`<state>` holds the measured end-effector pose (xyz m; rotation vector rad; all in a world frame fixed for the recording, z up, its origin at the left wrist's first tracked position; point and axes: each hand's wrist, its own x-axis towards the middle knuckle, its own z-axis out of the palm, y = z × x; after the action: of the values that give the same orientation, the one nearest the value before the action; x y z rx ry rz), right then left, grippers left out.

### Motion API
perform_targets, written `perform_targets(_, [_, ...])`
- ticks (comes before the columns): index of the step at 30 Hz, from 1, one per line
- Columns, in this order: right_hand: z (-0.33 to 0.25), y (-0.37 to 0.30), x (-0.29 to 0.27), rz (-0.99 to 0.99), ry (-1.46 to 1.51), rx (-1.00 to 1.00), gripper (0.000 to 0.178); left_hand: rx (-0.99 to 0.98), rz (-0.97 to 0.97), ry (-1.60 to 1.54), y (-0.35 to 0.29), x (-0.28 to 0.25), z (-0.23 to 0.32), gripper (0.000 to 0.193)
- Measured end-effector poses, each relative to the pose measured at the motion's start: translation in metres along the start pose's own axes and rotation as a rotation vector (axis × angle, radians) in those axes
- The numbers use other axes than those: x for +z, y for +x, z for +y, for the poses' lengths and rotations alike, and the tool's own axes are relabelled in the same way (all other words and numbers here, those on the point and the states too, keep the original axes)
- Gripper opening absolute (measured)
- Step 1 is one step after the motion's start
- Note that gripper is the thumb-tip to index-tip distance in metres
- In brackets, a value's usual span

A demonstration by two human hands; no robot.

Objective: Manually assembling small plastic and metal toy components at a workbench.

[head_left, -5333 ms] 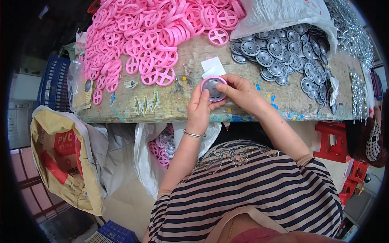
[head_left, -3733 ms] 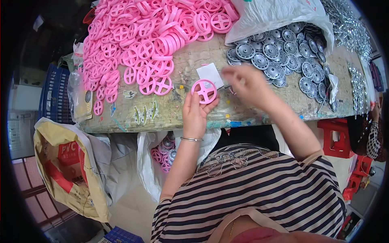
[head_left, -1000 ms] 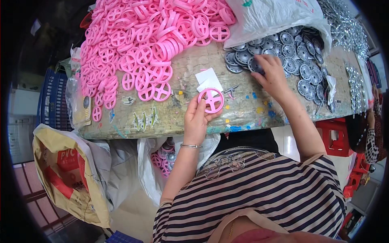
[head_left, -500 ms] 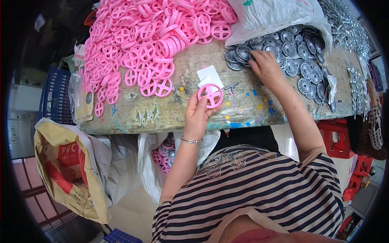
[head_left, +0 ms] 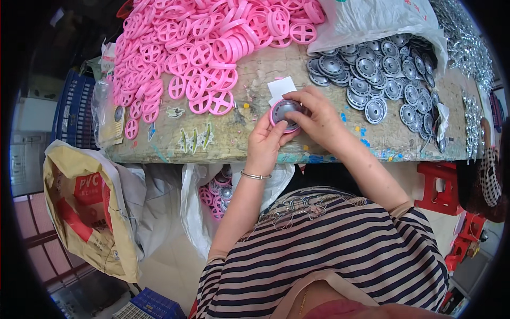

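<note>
My left hand grips a pink plastic wheel near the table's front edge, thumb on the near side. A round silver hubcap lies over the wheel, with a pink rim showing around it. The fingers of my right hand are closed over the hubcap's right and far edge, the thumb on its face. Whether it is fully seated cannot be made out. A big heap of four-spoked pink wheels spreads at the far left. More silver hubcaps are piled at the far right.
White paper pieces lie just beyond my hands. A white plastic bag partly covers the hubcap pile, beside silver tinsel. Below the table edge, an open white bag contains pink wheels with hubcaps. A yellowish sack stands at left.
My right hand has come from the hubcap pile back to my left hand. A silver hubcap now lies on the pink wheel, which showed bare spokes before.
</note>
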<state>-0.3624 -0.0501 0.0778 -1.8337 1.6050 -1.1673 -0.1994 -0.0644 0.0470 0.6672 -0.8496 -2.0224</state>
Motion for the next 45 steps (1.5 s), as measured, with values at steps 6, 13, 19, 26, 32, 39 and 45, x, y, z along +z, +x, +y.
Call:
perform_targets(6, [0.006, 0.007, -0.002, -0.188, 0.381, 0.293, 0.031, 0.017, 0.015, 0.016, -0.005, -0.001, 0.003, 0.038])
perform_targets(13, [-0.001, 0.012, -0.008, -0.351, 0.457, 0.466, 0.022, 0.037, -0.033, 0.037, -0.003, -0.002, 0.002, 0.036])
perform_targets(19, [0.004, 0.006, -0.002, -0.280, 0.357, 0.378, 0.022, 0.085, 0.014, 0.057, -0.001, 0.002, -0.003, 0.036])
perform_targets(26, [-0.014, -0.002, 0.001, -0.329, 0.310, 0.337, 0.024, 0.196, 0.211, 0.293, -0.013, -0.011, -0.009, 0.032])
perform_targets(32, [0.004, 0.038, -0.021, -0.156, 0.058, 0.102, 0.026, 0.281, 0.701, 0.672, -0.087, -0.055, 0.025, 0.029])
perform_targets(39, [0.065, 0.132, -0.038, 0.117, -0.470, -0.260, 0.030, 0.196, 0.816, 1.130, -0.195, -0.132, 0.024, 0.025])
perform_targets(45, [-0.042, 0.041, 0.025, -0.484, 0.197, 0.065, 0.057, 0.220, 0.692, 0.997, -0.140, -0.053, 0.036, 0.030])
